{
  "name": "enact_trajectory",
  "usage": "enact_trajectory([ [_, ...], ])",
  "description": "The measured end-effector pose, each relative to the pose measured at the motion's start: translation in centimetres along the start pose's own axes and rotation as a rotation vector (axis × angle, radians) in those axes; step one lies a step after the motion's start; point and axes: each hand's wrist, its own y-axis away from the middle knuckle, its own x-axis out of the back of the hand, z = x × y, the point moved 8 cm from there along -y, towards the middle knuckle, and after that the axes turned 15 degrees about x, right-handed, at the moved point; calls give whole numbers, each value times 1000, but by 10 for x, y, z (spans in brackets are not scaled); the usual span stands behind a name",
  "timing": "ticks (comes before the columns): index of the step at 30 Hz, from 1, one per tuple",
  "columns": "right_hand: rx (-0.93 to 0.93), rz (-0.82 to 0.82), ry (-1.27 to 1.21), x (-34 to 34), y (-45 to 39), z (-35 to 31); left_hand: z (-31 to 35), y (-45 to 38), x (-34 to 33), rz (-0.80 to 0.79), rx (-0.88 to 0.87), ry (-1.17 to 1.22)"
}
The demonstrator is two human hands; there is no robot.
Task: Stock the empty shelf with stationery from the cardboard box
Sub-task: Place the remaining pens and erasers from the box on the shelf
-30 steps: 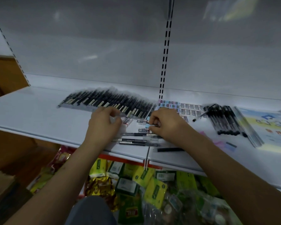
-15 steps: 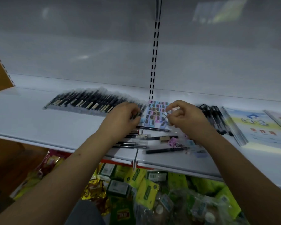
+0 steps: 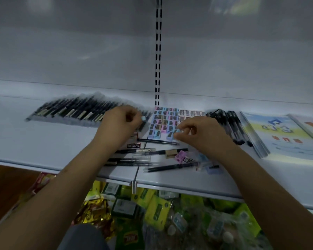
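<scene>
On the white shelf [image 3: 43, 145] a small pale-blue sharpener [image 3: 143, 118] is pinched by the curled fingers of the left hand [image 3: 118, 126]; another blue sharpener [image 3: 177, 131] is pinched by the right hand [image 3: 204, 134] at the near edge of the grid of sharpeners [image 3: 163, 121]; loose pens [image 3: 170, 167] are seen lying near the front edge.

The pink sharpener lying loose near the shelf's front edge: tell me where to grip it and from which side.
Pinch the pink sharpener from above, across its two short flat sides. It is a small wedge-like block lying flat on the shelf, with the tan sharpener close on its left and a black pen just in front, so a side approach looks crowded.
</scene>
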Motion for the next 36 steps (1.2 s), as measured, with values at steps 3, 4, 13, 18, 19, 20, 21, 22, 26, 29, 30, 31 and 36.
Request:
enact_trajectory([
  [3,56,-96,99,-8,-7,-3,-3,2,-1,-14,78,142],
  [4,68,-103,95,-9,-7,-4,-3,3,-2,-26,98,170],
  [13,52,18,-15,-11,-1,0,8,8,-16,-104,205,330],
  [18,129,70,-4,-7,1,-4,20,7,-26,-137,176,310],
  [19,144,123,17,-2,2,-4,23,7,-27,-144,162,292],
  [20,149,193,41,5,3,-4,27,7,-28,-148,138,264],
  [21,145,268,53,13,4,-3,31,7,-29,-153,107,228],
  [22,140,333,35,20,6,-2,37,9,-30,-161,72,195],
  [26,135,335,-186,20,5,-9,55,15,-44,-278,-15,191],
  [29,48,295,-291,12,5,-2,57,17,-53,-332,31,262],
  [30,-27,281,-384,10,6,4,56,17,-55,-351,58,296],
  [31,-101,259,-462,6,8,11,54,18,-57,-369,78,323],
  [36,-197,260,-353,7,13,27,48,20,-48,-263,-68,110],
])
